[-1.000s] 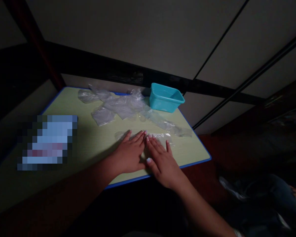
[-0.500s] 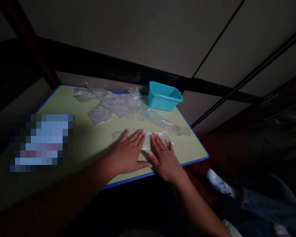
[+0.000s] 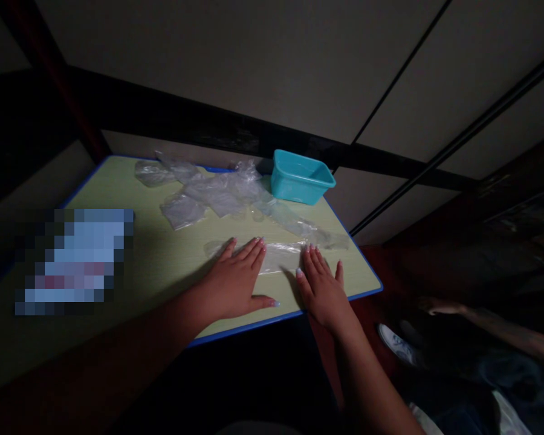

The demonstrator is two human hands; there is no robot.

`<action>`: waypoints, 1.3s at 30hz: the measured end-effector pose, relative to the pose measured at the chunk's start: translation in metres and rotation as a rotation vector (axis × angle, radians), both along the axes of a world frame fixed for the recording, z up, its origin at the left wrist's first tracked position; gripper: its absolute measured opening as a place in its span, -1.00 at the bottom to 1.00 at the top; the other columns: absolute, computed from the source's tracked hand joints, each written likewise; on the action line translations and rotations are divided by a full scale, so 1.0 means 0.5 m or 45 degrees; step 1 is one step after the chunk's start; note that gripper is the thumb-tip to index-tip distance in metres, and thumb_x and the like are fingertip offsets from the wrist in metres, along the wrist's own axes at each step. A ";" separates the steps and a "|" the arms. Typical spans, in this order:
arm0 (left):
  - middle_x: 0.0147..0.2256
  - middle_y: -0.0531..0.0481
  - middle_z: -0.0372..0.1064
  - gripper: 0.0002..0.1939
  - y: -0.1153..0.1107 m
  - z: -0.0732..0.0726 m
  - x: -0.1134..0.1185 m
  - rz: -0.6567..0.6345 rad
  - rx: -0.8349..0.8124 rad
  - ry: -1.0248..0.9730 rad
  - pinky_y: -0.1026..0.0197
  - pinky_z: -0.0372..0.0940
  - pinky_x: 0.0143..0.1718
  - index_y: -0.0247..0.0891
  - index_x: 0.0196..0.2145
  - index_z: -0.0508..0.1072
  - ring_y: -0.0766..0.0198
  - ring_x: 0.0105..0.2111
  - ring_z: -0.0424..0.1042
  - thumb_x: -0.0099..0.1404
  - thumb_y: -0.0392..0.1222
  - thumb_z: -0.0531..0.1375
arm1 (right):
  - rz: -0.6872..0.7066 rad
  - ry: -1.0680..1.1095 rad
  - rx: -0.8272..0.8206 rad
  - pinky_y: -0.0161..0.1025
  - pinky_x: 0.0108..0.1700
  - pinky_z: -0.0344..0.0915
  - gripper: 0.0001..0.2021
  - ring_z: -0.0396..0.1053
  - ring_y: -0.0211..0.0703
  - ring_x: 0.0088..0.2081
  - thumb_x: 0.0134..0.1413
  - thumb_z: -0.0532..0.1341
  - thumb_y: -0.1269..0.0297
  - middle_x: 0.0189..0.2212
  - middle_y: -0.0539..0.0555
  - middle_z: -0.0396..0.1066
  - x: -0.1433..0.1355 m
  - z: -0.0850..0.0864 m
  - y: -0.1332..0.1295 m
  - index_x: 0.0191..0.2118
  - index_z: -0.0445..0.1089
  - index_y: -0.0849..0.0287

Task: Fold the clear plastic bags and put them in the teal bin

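Observation:
A clear plastic bag (image 3: 280,257) lies flat on the table near its front edge. My left hand (image 3: 236,281) rests palm down over the bag's left part, fingers spread and thumb pointing right. Over the right end of the bag, my right hand (image 3: 324,287) also lies flat with its fingers apart. Beyond my hands is a loose heap of crumpled clear plastic bags (image 3: 222,190). One long clear bag (image 3: 294,220) stretches from that heap toward the table's right side.
The pale table (image 3: 149,241) has a blue rim. A turquoise plastic basket (image 3: 299,178) stands at its back right, before cabinet panels. A blurred-out, pixelated object (image 3: 79,254) lies on the left. Another person's arm (image 3: 503,329) and shoe (image 3: 396,344) show at lower right.
My right hand has slid right along the bag, widening the gap between my hands. My left hand has stayed put. The other person's arm has come into view at lower right.

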State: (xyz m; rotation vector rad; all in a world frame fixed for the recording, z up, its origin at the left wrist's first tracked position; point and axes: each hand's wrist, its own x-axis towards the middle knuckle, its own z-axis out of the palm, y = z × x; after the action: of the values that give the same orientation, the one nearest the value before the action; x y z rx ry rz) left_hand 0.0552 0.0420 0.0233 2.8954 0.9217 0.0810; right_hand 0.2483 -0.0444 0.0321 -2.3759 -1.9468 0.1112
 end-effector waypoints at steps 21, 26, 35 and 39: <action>0.30 -0.32 -0.20 0.03 -0.001 0.005 -0.002 0.000 -0.028 -0.031 -0.13 -0.38 0.26 -0.48 0.29 -0.04 -0.02 0.31 -0.21 0.14 0.42 -0.05 | 0.340 0.082 -0.053 0.23 0.27 -0.38 -0.48 -0.22 -0.11 0.33 0.31 -0.19 0.11 0.33 0.04 -0.17 -0.049 0.019 0.054 0.34 -0.18 0.04; 0.31 -0.31 -0.24 0.02 -0.002 0.014 0.000 0.024 -0.049 0.012 -0.12 -0.34 0.26 -0.45 0.29 -0.03 -0.05 0.31 -0.22 0.13 0.40 -0.01 | 0.219 0.052 -0.046 0.23 0.26 -0.35 -0.47 -0.22 -0.13 0.33 0.31 -0.20 0.13 0.34 0.05 -0.20 -0.019 0.012 0.053 0.34 -0.21 0.04; 0.31 -0.31 -0.31 0.03 -0.002 0.013 0.001 0.021 -0.054 0.033 -0.15 -0.34 0.26 -0.50 0.29 -0.06 -0.01 0.32 -0.25 0.15 0.40 -0.03 | 0.073 -0.031 -0.077 0.19 0.27 -0.29 -0.43 -0.26 -0.16 0.34 0.30 -0.23 0.08 0.34 0.08 -0.26 0.031 -0.002 0.045 0.35 -0.26 0.15; 0.31 -0.30 -0.30 0.02 -0.001 0.011 -0.001 0.015 -0.035 0.029 -0.14 -0.33 0.26 -0.47 0.29 -0.05 -0.01 0.31 -0.23 0.14 0.41 -0.03 | 0.022 -0.060 -0.055 0.20 0.27 -0.33 -0.43 -0.25 -0.14 0.34 0.30 -0.24 0.08 0.34 0.08 -0.23 0.030 -0.004 0.043 0.35 -0.25 0.16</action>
State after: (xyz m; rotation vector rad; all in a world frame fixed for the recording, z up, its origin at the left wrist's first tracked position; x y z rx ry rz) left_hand 0.0546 0.0414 0.0289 2.8719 0.9355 0.0358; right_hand 0.2633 -0.0229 0.0299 -2.4105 -2.0058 0.0996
